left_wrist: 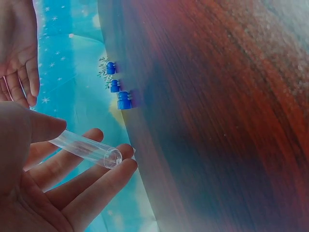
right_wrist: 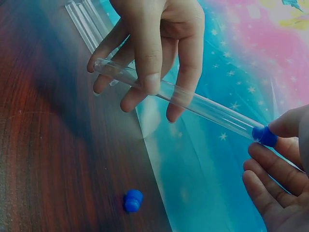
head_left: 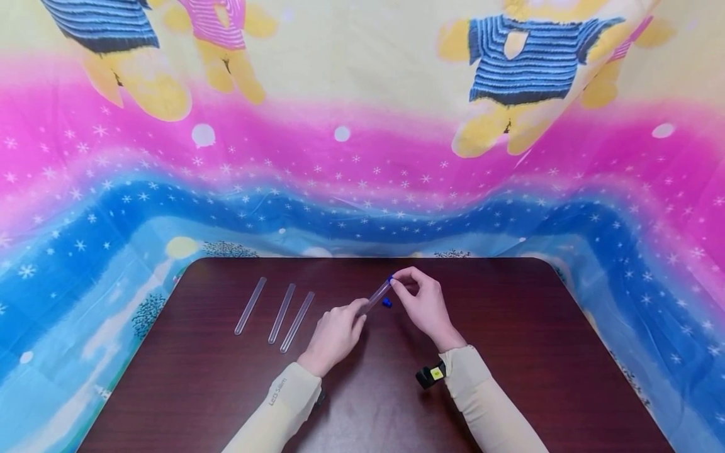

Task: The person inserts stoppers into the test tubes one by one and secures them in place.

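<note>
A clear test tube (head_left: 378, 294) slants up from my left hand (head_left: 334, 333), which grips it between thumb and fingers. In the left wrist view the tube's rounded end (left_wrist: 113, 158) lies across the spread fingers. My right hand (head_left: 425, 305) pinches a blue stopper (right_wrist: 264, 136) between thumb and index finger, right at the tube's upper end. Through the clear wall of the tube (right_wrist: 212, 111) nothing shows inside. Below the tube, loose blue stoppers (head_left: 387, 302) lie on the table, and three of them (left_wrist: 124, 100) show in the left wrist view.
Left of the hands, three more clear test tubes (head_left: 297, 322) lie on the dark wooden table (head_left: 510, 327), roughly side by side. A patterned cloth (head_left: 362, 157) hangs behind the table and along its sides. A black wrist strap (head_left: 428, 375) sits by the right sleeve.
</note>
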{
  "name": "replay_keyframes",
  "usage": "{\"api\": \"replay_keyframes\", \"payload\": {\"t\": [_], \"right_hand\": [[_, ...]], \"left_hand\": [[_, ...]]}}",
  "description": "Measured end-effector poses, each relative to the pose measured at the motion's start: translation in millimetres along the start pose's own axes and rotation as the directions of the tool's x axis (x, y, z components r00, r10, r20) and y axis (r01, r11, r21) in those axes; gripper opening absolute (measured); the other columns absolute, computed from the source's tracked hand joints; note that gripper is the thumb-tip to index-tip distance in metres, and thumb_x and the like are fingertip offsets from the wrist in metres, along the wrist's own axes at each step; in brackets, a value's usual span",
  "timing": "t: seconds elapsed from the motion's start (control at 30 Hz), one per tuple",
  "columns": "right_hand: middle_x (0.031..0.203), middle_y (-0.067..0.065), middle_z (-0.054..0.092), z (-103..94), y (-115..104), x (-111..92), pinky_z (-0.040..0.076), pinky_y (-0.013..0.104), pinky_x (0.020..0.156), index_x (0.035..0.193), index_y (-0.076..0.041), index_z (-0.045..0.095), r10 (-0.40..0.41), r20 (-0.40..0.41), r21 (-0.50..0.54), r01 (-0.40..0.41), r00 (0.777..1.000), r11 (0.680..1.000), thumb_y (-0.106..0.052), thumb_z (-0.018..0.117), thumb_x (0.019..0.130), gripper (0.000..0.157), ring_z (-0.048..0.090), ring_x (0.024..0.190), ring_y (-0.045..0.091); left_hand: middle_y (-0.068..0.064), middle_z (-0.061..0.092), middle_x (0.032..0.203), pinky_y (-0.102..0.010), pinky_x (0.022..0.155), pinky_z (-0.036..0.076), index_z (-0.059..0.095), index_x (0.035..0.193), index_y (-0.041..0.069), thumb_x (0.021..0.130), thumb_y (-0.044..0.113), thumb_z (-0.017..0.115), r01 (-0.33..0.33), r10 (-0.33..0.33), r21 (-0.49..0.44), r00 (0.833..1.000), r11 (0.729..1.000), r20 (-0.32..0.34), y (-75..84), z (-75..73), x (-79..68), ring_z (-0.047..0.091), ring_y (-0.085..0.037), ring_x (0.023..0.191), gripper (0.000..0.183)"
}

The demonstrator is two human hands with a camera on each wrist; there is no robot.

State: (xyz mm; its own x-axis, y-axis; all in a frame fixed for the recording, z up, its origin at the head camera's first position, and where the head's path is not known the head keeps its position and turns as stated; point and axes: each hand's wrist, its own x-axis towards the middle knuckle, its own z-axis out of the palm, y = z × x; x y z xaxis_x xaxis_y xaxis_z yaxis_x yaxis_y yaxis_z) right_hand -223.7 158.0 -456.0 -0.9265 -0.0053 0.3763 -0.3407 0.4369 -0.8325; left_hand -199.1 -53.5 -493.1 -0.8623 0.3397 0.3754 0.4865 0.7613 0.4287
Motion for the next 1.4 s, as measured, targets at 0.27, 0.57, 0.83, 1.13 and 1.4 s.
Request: {"api": "replay_keyframes", "payload": {"t": [0.27, 0.57, 0.83, 1.13, 1.4], "right_hand": [[0.095, -0.001, 0.071, 4.4, 1, -2, 0.057, 0.032, 0.079, 0.104, -0.014, 0.067, -0.020, 0.018, 0.047, 0.019, 1.000, 0.999, -0.016, 0.078, 0.093, 0.016, 0.069, 0.085, 0.014], [0.094, 0.001, 0.073, 10.7, 3, -3, 0.057, 0.029, 0.076, 0.110, -0.013, 0.060, -0.027, 0.055, 0.082, 0.022, 0.998, 0.996, -0.014, 0.075, 0.095, 0.022, 0.072, 0.085, 0.018], [0.093, 0.016, 0.073, 18.6, -11, -8, 0.058, 0.036, 0.075, 0.118, 0.002, 0.052, -0.026, 0.047, 0.134, 0.019, 0.999, 0.991, 0.000, 0.069, 0.096, 0.028, 0.072, 0.084, 0.037], [0.096, 0.013, 0.074, 24.6, 0, -7, 0.058, 0.039, 0.077, 0.120, -0.001, 0.054, -0.012, 0.026, 0.157, 0.007, 1.000, 0.988, -0.005, 0.070, 0.097, 0.028, 0.072, 0.086, 0.034], [0.090, 0.003, 0.073, 26.4, 2, -4, 0.058, 0.033, 0.077, 0.114, -0.009, 0.054, -0.026, -0.019, 0.124, 0.029, 0.999, 0.992, -0.012, 0.074, 0.096, 0.027, 0.071, 0.081, 0.018]], "left_hand": [[-0.007, 0.075, 0.103, -0.044, 0.056, 0.053, 0.066, 0.130, 0.016, 0.098, 0.017, 0.069, -0.020, 0.020, -0.008, 1.000, 1.000, -0.009, 1.5, 0.7, -0.1, 0.070, -0.026, 0.070, 0.032], [-0.006, 0.075, 0.102, -0.044, 0.057, 0.053, 0.065, 0.130, 0.016, 0.099, 0.017, 0.068, -0.023, 0.023, -0.013, 1.000, 1.000, -0.009, 1.3, 1.5, 1.1, 0.071, -0.025, 0.071, 0.031], [-0.008, 0.075, 0.105, -0.046, 0.060, 0.054, 0.066, 0.130, 0.015, 0.098, 0.018, 0.068, -0.022, 0.021, -0.017, 1.000, 1.000, -0.009, 2.6, 1.0, 3.2, 0.072, -0.028, 0.077, 0.032], [-0.009, 0.075, 0.102, -0.045, 0.060, 0.054, 0.067, 0.129, 0.011, 0.097, 0.016, 0.071, -0.044, 0.044, -0.035, 0.999, 0.998, -0.023, 2.8, 1.2, 3.6, 0.072, -0.027, 0.076, 0.032], [-0.010, 0.075, 0.099, -0.043, 0.059, 0.054, 0.068, 0.128, 0.009, 0.098, 0.015, 0.070, -0.068, 0.067, -0.036, 0.997, 0.997, -0.030, 3.7, 1.8, 5.7, 0.071, -0.025, 0.072, 0.031]]}}
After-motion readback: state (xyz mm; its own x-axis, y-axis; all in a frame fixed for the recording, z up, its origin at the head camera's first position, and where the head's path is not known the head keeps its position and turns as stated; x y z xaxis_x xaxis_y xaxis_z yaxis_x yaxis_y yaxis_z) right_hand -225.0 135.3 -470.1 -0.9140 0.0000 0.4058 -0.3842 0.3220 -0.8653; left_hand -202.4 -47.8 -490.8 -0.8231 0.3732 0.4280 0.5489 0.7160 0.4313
